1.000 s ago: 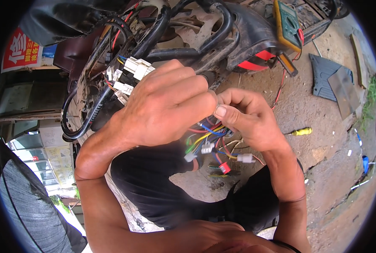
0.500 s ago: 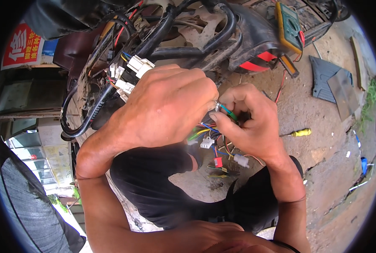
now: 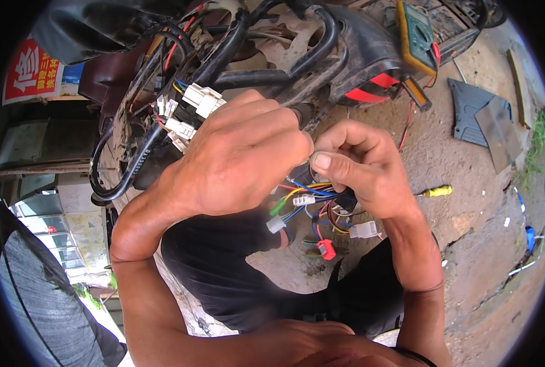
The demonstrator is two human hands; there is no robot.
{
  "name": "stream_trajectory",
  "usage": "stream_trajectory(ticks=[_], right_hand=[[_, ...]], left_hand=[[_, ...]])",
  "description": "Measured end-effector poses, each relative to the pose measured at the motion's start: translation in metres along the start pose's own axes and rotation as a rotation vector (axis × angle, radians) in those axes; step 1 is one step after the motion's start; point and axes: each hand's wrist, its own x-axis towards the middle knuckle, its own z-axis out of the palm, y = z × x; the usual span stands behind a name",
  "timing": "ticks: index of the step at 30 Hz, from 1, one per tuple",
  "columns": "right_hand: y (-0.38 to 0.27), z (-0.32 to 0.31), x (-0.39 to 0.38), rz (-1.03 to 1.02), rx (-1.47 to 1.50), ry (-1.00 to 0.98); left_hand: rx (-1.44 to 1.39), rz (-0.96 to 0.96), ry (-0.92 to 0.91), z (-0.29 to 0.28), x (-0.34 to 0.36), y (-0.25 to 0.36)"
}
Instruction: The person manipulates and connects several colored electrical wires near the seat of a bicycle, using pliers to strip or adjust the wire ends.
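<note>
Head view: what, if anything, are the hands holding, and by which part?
Cannot be told; the left hand and right hand are close together, hiding anything pinched there.

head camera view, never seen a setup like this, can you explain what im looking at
There's no robot here, just a person's two bare hands. A wide fisheye camera worn on the head looks down, so straight edges bend near the rim. The left hand and right hand meet with fingers curled, hiding whatever they pinch. Just below are coloured wires with a red plug and pale plugs. On the ground lie a yellow-handled tool and a dark panel. Above the hands is a black tubular frame.
</note>
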Motion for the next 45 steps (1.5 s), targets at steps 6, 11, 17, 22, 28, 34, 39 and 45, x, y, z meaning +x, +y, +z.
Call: stream_trajectory(ticks=[6,11,17,22,28,34,39,45], right_hand=[[0.010,-0.010,0.012,0.261,0.327,-0.212],[0.004,-0.003,0.007,0.291,0.353,-0.107],[0.023,0.010,-0.005,-0.284,-0.185,0.224],[0.026,0.008,0.002,-0.757,-0.748,0.323],[0.024,0.006,0.007,-0.803,-0.837,0.284],[0.008,-0.002,-0.002,0.040,0.016,-0.028],[0.002,-0.006,0.002,0.209,0.114,-0.124],[0.003,-0.007,0.002,0.133,0.065,-0.062]], left_hand=[[0.029,0.147,0.031,0.005,-0.005,-0.006],[0.042,0.107,0.023,0.002,-0.005,-0.005],[0.001,-0.073,0.012,0.001,0.004,0.003],[-0.013,-0.140,0.030,0.001,0.008,0.007],[0.002,-0.041,0.032,0.005,0.006,-0.002],[-0.006,0.087,-0.023,-0.002,0.004,-0.003],[-0.011,0.110,-0.029,-0.003,-0.001,-0.003],[0.002,0.075,0.186,-0.002,-0.002,0.008]])
